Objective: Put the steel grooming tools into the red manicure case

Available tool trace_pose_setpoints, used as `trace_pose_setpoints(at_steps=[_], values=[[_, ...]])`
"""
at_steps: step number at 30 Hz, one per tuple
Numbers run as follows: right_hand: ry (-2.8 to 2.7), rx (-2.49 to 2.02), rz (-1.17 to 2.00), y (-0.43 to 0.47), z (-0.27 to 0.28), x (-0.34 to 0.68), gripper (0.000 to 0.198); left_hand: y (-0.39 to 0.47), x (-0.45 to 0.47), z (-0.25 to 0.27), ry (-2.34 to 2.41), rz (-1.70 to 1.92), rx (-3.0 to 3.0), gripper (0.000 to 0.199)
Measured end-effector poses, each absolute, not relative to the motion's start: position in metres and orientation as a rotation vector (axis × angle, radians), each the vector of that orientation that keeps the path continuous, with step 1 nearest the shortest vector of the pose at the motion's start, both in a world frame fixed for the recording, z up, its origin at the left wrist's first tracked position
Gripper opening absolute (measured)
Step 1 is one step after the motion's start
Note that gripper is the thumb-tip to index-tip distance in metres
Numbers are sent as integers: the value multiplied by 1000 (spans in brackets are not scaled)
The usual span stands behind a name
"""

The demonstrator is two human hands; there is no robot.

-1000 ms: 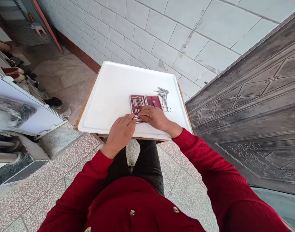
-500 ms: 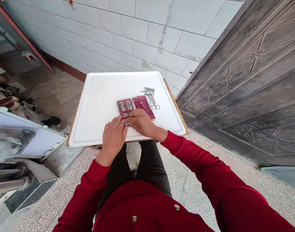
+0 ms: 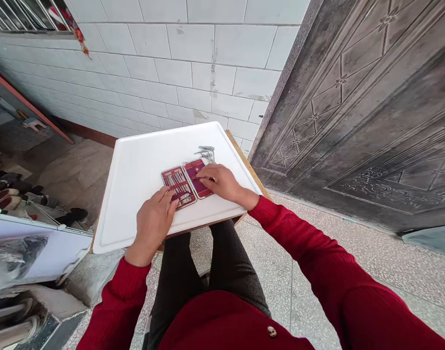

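Observation:
An open manicure set case lies on a white board. Its red left half holds several slim metal tools under a strap, with more metal pieces along its near end. My left hand rests at the case's near left edge, fingers and thumb apart, fingertips touching it. Over the purple right half, where a flap with a round snap shows, is my right hand. Its thumb and forefinger are apart, and nothing shows between them. Beyond the case lie several loose metal tools, partly behind my right hand.
The white board sits on a wooden table. A tiled wall stands behind it, and a dark carved door is to the right. At the left are a white rack and shoes.
My right hand has left the case's near left part and moved right, over the purple half. My left hand has shifted left, its thumb spread. The view has turned slightly.

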State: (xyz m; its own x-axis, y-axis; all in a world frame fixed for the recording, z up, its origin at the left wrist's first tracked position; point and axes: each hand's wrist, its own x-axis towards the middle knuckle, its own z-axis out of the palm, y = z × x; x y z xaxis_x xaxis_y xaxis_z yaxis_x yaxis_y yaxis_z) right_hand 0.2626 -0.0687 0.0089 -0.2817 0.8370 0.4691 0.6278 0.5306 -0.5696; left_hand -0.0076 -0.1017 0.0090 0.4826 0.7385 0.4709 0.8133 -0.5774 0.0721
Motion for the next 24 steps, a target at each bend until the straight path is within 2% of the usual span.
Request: trace_pose_setpoints(at_steps=[7, 11, 16, 24], values=[[-1632, -1750, 408, -10, 31, 306, 17, -10, 14, 31, -1364, -576, -2633, 29], [-1537, -1724, 458, -10, 22, 304, 14, 27, 27, 21, -1465, -568, -2702, 26], [-1657, -1657, 737, -30, 18, 301, 21, 38, 32, 6, -1289, -689, -2811, 31], [-1886, -1721, 709, -45, 33, 286, 24, 36, 30, 3, -1303, -730, -2868, 37]])
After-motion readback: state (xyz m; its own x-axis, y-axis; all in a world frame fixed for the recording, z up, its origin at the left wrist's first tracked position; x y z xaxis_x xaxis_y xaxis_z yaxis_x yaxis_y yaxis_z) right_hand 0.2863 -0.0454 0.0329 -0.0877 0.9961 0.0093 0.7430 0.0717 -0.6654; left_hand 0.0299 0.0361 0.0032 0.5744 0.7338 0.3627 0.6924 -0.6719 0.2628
